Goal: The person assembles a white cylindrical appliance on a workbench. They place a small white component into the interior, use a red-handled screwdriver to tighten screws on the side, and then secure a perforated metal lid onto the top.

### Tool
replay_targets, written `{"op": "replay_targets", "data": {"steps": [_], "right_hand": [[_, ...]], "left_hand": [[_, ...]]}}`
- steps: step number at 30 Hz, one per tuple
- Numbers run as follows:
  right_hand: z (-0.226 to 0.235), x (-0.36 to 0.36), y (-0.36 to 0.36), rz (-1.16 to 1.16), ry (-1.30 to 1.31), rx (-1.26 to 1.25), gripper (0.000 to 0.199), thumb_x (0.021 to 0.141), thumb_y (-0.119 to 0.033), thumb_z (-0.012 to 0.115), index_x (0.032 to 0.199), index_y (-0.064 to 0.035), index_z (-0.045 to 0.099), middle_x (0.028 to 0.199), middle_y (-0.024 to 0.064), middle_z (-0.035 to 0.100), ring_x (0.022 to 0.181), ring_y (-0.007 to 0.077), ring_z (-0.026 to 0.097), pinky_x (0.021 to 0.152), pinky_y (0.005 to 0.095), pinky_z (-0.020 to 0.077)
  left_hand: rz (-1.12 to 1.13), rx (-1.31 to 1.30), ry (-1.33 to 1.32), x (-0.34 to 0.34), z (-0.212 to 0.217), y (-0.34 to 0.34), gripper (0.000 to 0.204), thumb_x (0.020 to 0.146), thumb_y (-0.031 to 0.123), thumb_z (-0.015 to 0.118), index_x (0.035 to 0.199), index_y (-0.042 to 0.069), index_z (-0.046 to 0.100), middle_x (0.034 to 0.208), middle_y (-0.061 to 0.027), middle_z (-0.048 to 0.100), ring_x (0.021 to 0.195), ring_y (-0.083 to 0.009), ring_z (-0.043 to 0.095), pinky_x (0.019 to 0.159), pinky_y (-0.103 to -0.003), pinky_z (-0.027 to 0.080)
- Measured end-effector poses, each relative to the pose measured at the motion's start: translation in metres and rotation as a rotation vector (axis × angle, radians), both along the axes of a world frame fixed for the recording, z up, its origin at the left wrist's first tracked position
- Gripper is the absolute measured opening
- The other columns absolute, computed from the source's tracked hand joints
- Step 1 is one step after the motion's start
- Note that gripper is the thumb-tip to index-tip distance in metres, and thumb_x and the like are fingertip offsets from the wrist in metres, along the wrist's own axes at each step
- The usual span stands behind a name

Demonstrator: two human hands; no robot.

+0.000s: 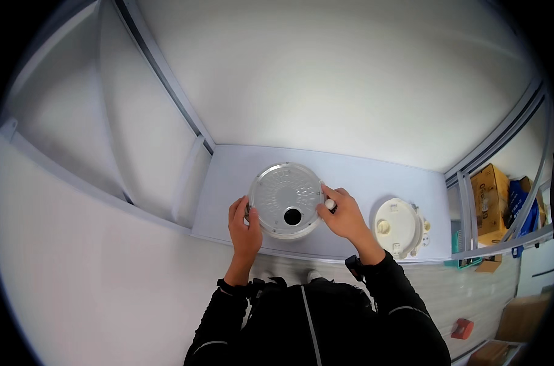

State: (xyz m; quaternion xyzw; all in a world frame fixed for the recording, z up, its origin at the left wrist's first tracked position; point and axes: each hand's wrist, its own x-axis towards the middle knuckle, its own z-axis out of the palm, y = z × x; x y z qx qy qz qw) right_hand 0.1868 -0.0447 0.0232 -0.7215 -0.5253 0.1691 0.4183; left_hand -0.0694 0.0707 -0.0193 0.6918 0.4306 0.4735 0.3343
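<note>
A round silver metal plate (283, 190), with a radial embossed pattern and one dark round hole, lies on the pale table in front of me. A pale rim shows beneath its near edge. My left hand (244, 227) has its fingers curled against the plate's left edge, where a small dark part shows by the fingertips. At the opposite edge, my right hand (343, 213) grips with thumb and fingers. A small white knob (330, 204) sits between those fingers; I cannot tell what it belongs to. A round cream plastic cover (400, 227) rests to the right, out of reach of both hands.
The pale table (350, 171) backs onto a white wall, with metal frame posts (167, 79) at both ends. Beyond the right end are a cardboard box (490, 201), blue packaging (524, 201) and a green basket (469, 262). A red object (463, 328) lies on the floor.
</note>
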Motion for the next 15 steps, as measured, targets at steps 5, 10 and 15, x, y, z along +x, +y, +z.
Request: {"op": "replay_targets", "data": {"steps": [5,10,15], "right_hand": [[0.010,-0.058,0.031,-0.014,0.049,-0.080,0.055,0.091,-0.025,0.077,0.140,-0.0044,0.069,0.100,0.0170,0.066,0.083,0.0319,0.069,0.078,0.0411,0.0569],[0.003,-0.108,0.054,-0.021,0.092,-0.033,0.057,0.090,-0.022,0.079,0.142,-0.0008,0.067,0.104,0.0171,0.063,0.087,0.0288,0.067,0.080,0.0386,0.0558],[0.007,-0.143,0.067,-0.038,0.097,-0.045,0.061,0.090,-0.020,0.079,0.143,0.0055,0.064,0.104,0.0162,0.062,0.088,0.0276,0.065,0.082,0.0372,0.0553]], "left_hand": [[0.011,-0.038,0.068,-0.050,0.007,0.039,0.040,0.105,0.012,0.063,0.141,-0.005,0.064,0.143,-0.0192,0.060,0.115,-0.0271,0.066,0.092,-0.035,0.056],[-0.004,-0.098,0.013,-0.091,-0.001,0.074,0.041,0.107,0.016,0.061,0.142,-0.006,0.063,0.144,-0.0197,0.059,0.115,-0.0287,0.067,0.095,-0.038,0.056],[0.055,0.109,0.100,-0.111,-0.008,0.096,0.037,0.108,0.019,0.059,0.136,-0.005,0.066,0.137,-0.0200,0.064,0.110,-0.0341,0.068,0.096,-0.043,0.055]]}}
